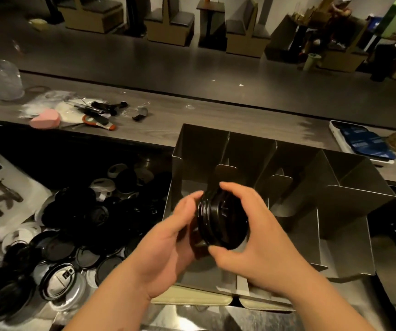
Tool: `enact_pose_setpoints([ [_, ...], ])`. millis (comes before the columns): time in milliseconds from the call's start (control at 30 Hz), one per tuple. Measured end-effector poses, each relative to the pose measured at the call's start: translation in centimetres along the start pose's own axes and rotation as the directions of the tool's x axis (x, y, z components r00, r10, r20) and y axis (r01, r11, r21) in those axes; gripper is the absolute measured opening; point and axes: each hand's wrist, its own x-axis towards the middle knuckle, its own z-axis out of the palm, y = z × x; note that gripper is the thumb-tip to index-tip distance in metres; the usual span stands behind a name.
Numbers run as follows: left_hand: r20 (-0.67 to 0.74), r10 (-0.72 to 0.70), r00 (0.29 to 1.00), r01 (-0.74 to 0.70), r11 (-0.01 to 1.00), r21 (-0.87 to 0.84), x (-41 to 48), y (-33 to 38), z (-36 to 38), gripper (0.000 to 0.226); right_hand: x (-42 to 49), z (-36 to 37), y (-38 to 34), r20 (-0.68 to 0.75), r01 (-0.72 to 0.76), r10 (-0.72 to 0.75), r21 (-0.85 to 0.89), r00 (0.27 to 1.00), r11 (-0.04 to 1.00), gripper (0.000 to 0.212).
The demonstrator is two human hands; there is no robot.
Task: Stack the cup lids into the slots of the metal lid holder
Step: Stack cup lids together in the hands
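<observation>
A short stack of black cup lids [221,220] is held on edge between both hands, in front of the metal lid holder [349,201]. My left hand [168,240] cups the stack from the left, its fingers curled behind it. My right hand [252,235] grips it from the right, fingers over the top and thumb under the rim. The holder is a dark sheet-metal box with several slots split by angled dividers; the stack hovers over its leftmost slots. A heap of loose black and white lids [77,235] lies on the counter to the left.
A white plastic bag [3,201] lies at the far left. On the raised wooden ledge behind sit a pink sponge [45,119], small tools and wrappers [101,111], and a white tray with blue packets [364,142]. Beyond are booth seats [168,22].
</observation>
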Motion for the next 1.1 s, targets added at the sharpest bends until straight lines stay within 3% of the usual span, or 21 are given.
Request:
enact_pose_setpoints([
  [67, -0.208, 0.182, 0.961, -0.176, 0.983, 0.048, -0.1, 0.8, -1.4, 0.047, 1.3, 0.6, -0.5, 0.025, 0.01, -0.007, -0.093, 1.0, 0.996, 0.093],
  [167, -0.485, 0.338, 0.807, -0.318, 0.94, 0.127, -0.3, 1.4, -3.7, 0.012, 3.3, 3.1, -0.7, 0.108, 0.101, -0.074, -0.274, 0.991, 0.956, 0.093],
  [267, -0.519, 0.292, 0.803, -0.311, 0.949, 0.053, -0.2, 1.0, -4.9, 0.003, 4.7, 5.1, 0.4, 0.163, 0.157, -0.084, -0.511, 0.983, 0.845, 0.094],
  [367, -0.569, 0.277, 0.775, -0.302, 0.952, 0.051, -0.2, 0.1, -5.5, 0.01, 5.7, 6.4, 1.5, 0.249, 0.197, -0.016, -0.721, 0.968, 0.664, 0.096],
  [467, -0.593, 0.238, 0.769, -0.278, 0.96, 0.026, -0.1, -0.7, -6.2, 0.013, 6.5, 7.4, 1.6, 0.289, 0.221, 0.052, -0.824, 0.956, 0.522, 0.086],
  [567, -0.589, 0.207, 0.782, -0.245, 0.969, 0.015, -0.3, -0.8, -6.5, 0.014, 7.0, 8.4, 0.6, 0.275, 0.203, 0.099, -0.869, 0.956, 0.45, 0.07],
  [667, -0.58, 0.21, 0.787, -0.242, 0.97, 0.022, -0.2, -0.7, -6.7, 0.015, 7.0, 9.9, -0.1, 0.261, 0.16, 0.164, -0.872, 0.951, 0.462, 0.07],
  [967, -0.539, 0.183, 0.822, -0.183, 0.982, 0.053, 0.3, -0.8, -7.8, 0.016, 7.3, 10.7, 0.4, 0.24, -0.016, 0.321, -0.778, 0.916, 0.628, 0.071],
  [1100, -0.529, 0.163, 0.833, -0.157, 0.986, 0.057, 0.6, -1.1, -8.2, 0.012, 7.7, 10.4, 0.7, 0.253, -0.021, 0.324, -0.757, 0.912, 0.653, 0.089],
])
